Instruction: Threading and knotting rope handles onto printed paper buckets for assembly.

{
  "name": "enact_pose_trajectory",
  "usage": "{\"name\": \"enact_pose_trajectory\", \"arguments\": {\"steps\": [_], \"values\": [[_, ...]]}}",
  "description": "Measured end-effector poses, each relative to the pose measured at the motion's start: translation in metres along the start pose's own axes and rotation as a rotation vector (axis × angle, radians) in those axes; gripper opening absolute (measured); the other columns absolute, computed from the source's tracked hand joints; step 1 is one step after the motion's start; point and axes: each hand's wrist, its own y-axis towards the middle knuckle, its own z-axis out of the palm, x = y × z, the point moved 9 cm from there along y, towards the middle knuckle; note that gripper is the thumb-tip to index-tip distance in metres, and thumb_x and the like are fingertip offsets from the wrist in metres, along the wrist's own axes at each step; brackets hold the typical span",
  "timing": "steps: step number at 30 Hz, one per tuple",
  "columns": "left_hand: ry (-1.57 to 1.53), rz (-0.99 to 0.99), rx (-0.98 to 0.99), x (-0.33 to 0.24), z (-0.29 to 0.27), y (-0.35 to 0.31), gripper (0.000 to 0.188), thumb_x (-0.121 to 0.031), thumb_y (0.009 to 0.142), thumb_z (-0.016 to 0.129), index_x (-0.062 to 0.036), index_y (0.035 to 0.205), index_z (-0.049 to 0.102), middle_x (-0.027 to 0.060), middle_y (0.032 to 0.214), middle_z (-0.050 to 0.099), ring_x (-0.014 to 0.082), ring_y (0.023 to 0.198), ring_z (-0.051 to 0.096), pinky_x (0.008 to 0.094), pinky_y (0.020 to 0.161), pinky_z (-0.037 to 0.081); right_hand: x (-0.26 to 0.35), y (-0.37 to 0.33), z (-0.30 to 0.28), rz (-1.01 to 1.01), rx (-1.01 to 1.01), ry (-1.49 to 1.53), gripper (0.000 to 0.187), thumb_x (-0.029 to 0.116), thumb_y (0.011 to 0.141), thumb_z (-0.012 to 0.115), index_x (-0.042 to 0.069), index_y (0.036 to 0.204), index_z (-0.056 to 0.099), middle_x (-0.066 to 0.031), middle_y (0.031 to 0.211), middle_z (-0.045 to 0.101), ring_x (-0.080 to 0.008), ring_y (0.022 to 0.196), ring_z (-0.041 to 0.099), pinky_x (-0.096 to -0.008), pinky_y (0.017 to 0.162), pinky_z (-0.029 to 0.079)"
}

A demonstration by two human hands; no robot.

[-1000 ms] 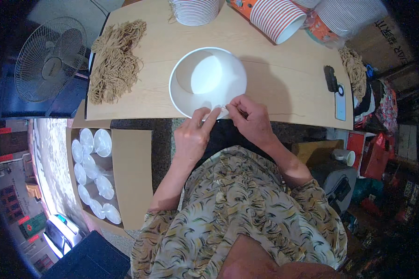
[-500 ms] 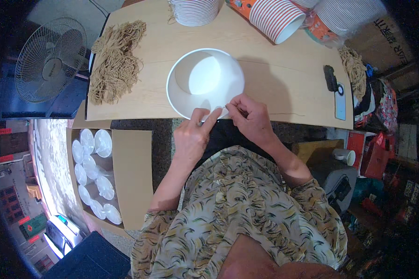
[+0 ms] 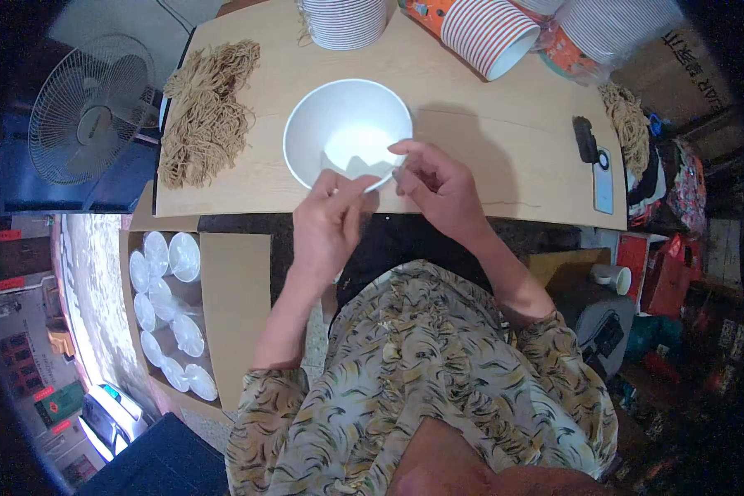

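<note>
A white paper bucket [image 3: 314, 124] is tilted on the near part of the wooden table [image 3: 546, 157], its round mouth facing up toward me. My left hand [image 3: 329, 223] grips the near rim, with fingers over the edge. At the right side of that rim is my right hand [image 3: 445, 188], its index finger reaching over the edge and its thumb outside, fingers curled round it. Whether anything small sits between the right fingertips is too blurred to tell. A heap of tan twisted cords [image 3: 207, 112] lies on the table to the left.
Stacks of white paper buckets [image 3: 345, 23] and orange-patterned buckets [image 3: 479, 37] line the far edge. A black object [image 3: 585, 139] and a phone [image 3: 604, 186] lie at right. Below left stands a cardboard box [image 3: 236, 314] with clear plastic-wrapped stacks; a fan [image 3: 91, 116] is beside the table.
The bucket has shifted slightly left and away, its mouth now turned differently. My left hand has moved a little left; my right fingers have opened out from a pinch and moved up along the rim.
</note>
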Motion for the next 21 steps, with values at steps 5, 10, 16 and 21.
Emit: {"name": "enact_pose_trajectory", "arguments": {"steps": [5,10,16,21], "values": [[-0.337,-0.196,0.097,0.008,-0.014,0.029,0.023,0.004,0.092,0.063,-0.0021,0.111,0.072,0.0074,0.083,0.061,0.0129,0.061,0.062,0.0255,0.055,0.05,0.029,0.014,0.0,-0.199,0.055,-0.047,0.022,0.0,0.089,0.069,0.005,0.109,0.065,0.0028,0.088,0.06,0.0008,0.067,0.05,-0.0178,0.057,0.041],[-0.562,-0.37,0.188,0.021,-0.015,0.041,0.026,-0.001,0.096,0.063,-0.0018,0.121,0.069,0.0047,0.088,0.062,0.0085,0.065,0.064,0.0215,0.054,0.05,0.055,0.017,0.006,-0.387,-0.07,-0.196,0.018,0.002,0.082,0.072,0.004,0.098,0.065,-0.0031,0.083,0.06,-0.0099,0.064,0.059,-0.0256,0.058,0.049],[-0.585,-0.536,0.326,0.028,-0.009,0.043,0.029,-0.009,0.097,0.064,-0.0064,0.126,0.067,0.0044,0.088,0.07,0.0058,0.064,0.066,0.0169,0.048,0.044,0.071,0.018,0.006,-0.534,-0.214,-0.309,0.025,0.003,0.079,0.077,0.005,0.1,0.064,-0.0059,0.092,0.064,-0.0156,0.066,0.059,-0.0297,0.057,0.049],[-0.631,-0.511,0.341,0.022,-0.007,0.044,0.029,-0.009,0.096,0.065,-0.0051,0.125,0.067,0.0047,0.088,0.069,0.0077,0.065,0.068,0.017,0.047,0.043,0.073,0.019,0.008,-0.567,-0.223,-0.346,0.02,0.006,0.081,0.073,0.006,0.098,0.063,-0.008,0.089,0.062,-0.0257,0.076,0.067,-0.0369,0.064,0.054]]}}
